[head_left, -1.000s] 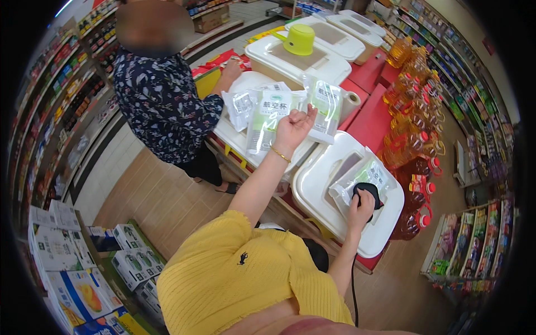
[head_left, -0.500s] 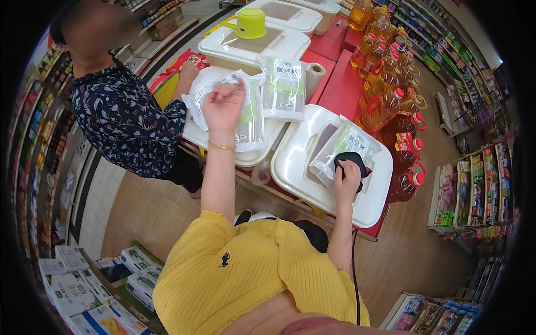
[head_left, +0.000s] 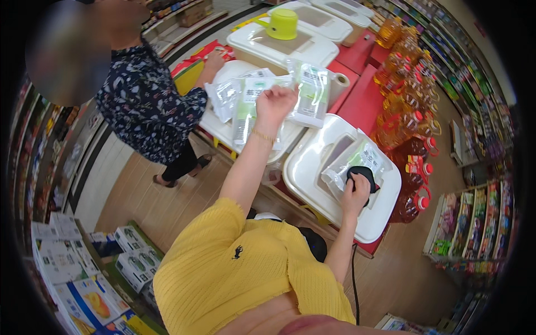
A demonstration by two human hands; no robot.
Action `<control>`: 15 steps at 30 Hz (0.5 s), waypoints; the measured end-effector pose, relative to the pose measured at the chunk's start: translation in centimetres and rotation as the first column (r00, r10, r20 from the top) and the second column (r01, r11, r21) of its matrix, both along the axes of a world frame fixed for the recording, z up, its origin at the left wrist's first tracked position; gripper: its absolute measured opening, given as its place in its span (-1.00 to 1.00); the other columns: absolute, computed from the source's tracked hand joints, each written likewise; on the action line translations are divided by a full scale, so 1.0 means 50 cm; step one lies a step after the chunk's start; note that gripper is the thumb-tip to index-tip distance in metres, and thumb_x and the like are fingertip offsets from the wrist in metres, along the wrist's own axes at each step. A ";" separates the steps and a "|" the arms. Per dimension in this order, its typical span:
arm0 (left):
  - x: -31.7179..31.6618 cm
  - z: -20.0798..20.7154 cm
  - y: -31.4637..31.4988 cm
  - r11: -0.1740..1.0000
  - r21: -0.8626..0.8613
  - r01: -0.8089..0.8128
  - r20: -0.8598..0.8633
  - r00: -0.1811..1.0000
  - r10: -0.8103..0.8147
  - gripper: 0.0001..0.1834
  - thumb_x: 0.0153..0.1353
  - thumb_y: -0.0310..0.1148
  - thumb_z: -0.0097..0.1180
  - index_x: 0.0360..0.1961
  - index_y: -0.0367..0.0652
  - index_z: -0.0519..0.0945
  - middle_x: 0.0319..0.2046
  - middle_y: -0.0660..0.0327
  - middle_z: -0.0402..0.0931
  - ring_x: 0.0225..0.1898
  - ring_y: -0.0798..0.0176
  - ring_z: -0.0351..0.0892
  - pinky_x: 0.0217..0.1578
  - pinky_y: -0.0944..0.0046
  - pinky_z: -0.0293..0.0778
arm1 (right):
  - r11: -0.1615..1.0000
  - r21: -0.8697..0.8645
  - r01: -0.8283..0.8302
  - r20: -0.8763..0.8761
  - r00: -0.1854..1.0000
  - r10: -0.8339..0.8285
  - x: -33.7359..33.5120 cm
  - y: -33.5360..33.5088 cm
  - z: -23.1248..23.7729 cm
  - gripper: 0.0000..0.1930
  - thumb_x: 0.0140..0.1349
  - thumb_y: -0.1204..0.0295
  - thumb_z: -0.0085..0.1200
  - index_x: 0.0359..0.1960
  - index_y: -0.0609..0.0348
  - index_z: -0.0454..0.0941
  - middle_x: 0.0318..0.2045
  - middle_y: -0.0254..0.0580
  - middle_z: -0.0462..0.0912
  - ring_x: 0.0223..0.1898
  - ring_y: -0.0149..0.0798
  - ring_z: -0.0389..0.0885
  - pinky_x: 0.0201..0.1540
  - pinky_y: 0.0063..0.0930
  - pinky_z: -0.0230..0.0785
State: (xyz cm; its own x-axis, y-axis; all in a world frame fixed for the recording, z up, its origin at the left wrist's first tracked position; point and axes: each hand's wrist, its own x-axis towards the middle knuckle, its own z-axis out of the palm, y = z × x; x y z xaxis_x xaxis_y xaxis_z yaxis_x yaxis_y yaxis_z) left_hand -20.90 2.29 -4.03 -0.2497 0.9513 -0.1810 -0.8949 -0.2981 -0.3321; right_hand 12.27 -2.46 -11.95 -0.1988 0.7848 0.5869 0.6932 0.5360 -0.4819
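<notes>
Left hand [head_left: 274, 103] raised over the far white plastic tray [head_left: 223, 125], fingers curled round the top edge of a clear plastic pouch with a green-and-white label [head_left: 246, 109]; grip pinched on that pouch, which hangs upright just above the tray. More clear pouches of the same kind [head_left: 223, 97] lie spread on that tray, and one larger clear pouch [head_left: 311, 92] sits just right of the hand.

Right hand [head_left: 355, 192] rests on the nearer white plastic tray [head_left: 312, 162], grip closed over a small black handheld device [head_left: 362, 174]. The device presses on a clear pouch with green print [head_left: 357, 159] lying flat in that tray. A black cord [head_left: 353, 285] hangs below the forearm.

Both trays sit on a red-topped desk [head_left: 363, 103]. Another person in a dark patterned top [head_left: 148, 109] stands at the desk's far left, one hand [head_left: 215, 58] on its edge. A yellow-green mug [head_left: 281, 23] stands on a farther white tray [head_left: 279, 47]. Bottles of amber oil with red caps [head_left: 410, 128] crowd the right side.
</notes>
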 end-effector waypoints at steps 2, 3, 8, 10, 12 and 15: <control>-0.087 -0.015 0.029 0.991 -0.051 -0.123 0.045 0.991 0.125 -0.77 0.10 -0.44 -0.36 -0.69 -0.07 0.15 -0.75 0.33 -0.01 -0.64 0.36 0.11 -0.01 0.00 0.35 | 1.000 0.001 -0.025 0.016 1.000 0.025 0.000 0.002 0.004 -0.81 0.08 0.52 0.01 -0.27 0.25 0.60 -0.24 -0.01 0.59 -0.11 0.02 0.52 0.02 -0.18 0.30; -0.116 -0.019 0.041 0.989 -0.080 -0.125 0.054 0.990 0.129 -0.77 0.09 -0.44 -0.34 -0.71 -0.07 0.15 -0.75 0.34 -0.02 -0.66 0.37 0.09 -0.11 0.06 0.35 | 0.999 0.021 -0.027 0.019 0.999 0.027 0.003 0.003 0.001 -0.81 0.08 0.52 0.02 -0.27 0.26 0.60 -0.24 -0.01 0.59 -0.11 0.02 0.52 0.02 -0.18 0.30; -0.102 0.059 -0.024 0.964 0.266 -0.005 -0.126 0.991 0.039 -0.75 0.07 -0.44 -0.25 -0.72 -0.04 0.12 -0.78 0.37 -0.05 -0.72 0.39 -0.04 -0.38 0.28 0.21 | 1.000 0.006 -0.022 0.004 1.000 0.022 0.003 -0.003 0.003 -0.82 0.08 0.53 0.03 -0.27 0.25 0.60 -0.24 -0.02 0.59 -0.11 0.02 0.52 0.03 -0.18 0.30; -0.097 0.056 -0.059 0.962 0.273 0.013 -0.313 0.947 0.076 -0.74 0.11 -0.42 -0.24 -0.71 -0.03 0.13 -0.77 0.38 -0.04 -0.71 0.40 -0.03 -0.39 0.31 0.19 | 0.999 0.019 -0.031 0.012 0.999 0.031 0.005 -0.002 0.000 -0.82 0.07 0.54 0.04 -0.27 0.25 0.60 -0.25 -0.02 0.59 -0.11 0.02 0.53 0.03 -0.19 0.30; -0.086 0.049 -0.100 0.988 0.156 -0.021 -0.545 0.832 0.104 -0.71 0.17 -0.39 -0.21 -0.70 -0.01 0.13 -0.75 0.38 -0.01 -0.68 0.41 -0.01 -0.38 0.32 0.19 | 0.999 0.030 -0.026 0.009 1.000 0.025 0.007 -0.004 0.002 -0.82 0.05 0.55 0.06 -0.28 0.23 0.60 -0.27 -0.02 0.60 -0.10 0.01 0.53 0.02 -0.19 0.31; -0.094 -0.018 -0.158 0.932 -0.084 -0.354 -0.926 0.373 0.058 -0.70 0.26 -0.31 -0.15 -0.63 -0.06 0.23 -0.70 0.34 0.14 -0.61 0.35 0.11 -0.30 0.23 0.26 | 0.999 0.034 -0.032 -0.030 0.999 0.033 -0.003 -0.004 0.004 -0.84 0.04 0.56 0.06 -0.31 0.23 0.59 -0.29 -0.05 0.60 -0.11 0.02 0.54 0.01 -0.19 0.32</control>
State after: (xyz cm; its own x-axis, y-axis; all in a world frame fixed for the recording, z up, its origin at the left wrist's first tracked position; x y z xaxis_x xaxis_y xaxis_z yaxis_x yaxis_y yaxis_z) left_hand -25.60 -5.64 -4.94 -0.5847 0.8068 0.0849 -0.5130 -0.4488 0.7317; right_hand 12.10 -2.64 -11.74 -0.2058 0.7581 0.6188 0.6601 0.5744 -0.4842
